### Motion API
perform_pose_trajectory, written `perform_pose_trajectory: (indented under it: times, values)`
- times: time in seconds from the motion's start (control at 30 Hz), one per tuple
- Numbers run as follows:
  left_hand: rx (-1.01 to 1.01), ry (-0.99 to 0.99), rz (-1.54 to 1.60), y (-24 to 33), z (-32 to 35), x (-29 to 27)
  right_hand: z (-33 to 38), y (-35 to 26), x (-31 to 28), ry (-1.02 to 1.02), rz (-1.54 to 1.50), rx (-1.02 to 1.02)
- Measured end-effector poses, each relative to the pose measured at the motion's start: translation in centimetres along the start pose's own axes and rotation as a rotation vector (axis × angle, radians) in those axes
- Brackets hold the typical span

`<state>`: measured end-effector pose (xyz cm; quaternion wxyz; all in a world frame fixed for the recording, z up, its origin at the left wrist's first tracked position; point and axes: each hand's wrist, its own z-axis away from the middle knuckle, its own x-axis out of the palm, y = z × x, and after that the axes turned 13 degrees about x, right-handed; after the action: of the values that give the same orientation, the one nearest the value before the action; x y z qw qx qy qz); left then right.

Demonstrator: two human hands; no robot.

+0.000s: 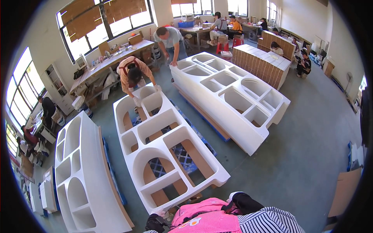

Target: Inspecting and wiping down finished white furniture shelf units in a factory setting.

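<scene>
A white shelf unit (136, 171) with arched and square openings lies flat in front of me, over cardboard strips and a blue pallet (180, 157). My left hand (159, 213), in a pale glove below a black sleeve, is at the unit's near left corner; its fingers are mostly hidden. My right hand (233, 195), also pale-gloved with a dark sleeve, is just beyond the pink apron, near the unit's near right end. Its grip does not show. At the far end a co-worker (134, 73) bends over, gloved hands on the unit's rim.
A second white unit (268, 130) lies to the right, with a standing person (171, 40) at its far end. Another white unit (74, 167) is at the left. A long workbench (112, 60) runs beneath the windows. Brown-sided stacked panels (256, 64) stand at the back right.
</scene>
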<state>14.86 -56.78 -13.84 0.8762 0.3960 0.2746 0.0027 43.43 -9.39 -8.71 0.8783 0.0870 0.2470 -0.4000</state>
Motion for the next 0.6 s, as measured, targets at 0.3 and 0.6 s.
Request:
perform_pose_trajectory:
  times: [0.3,0.6]
  values:
    - [-0.545,0.286,0.937,1.6,3.5,-1.4,-1.2,-1.5,0.6,-0.118,-0.045,0.042]
    - [-0.165,0.293,0.254,-10.3,9.7,-6.7,0.9,-2.0,-0.2,-0.209,-0.068,0.078]
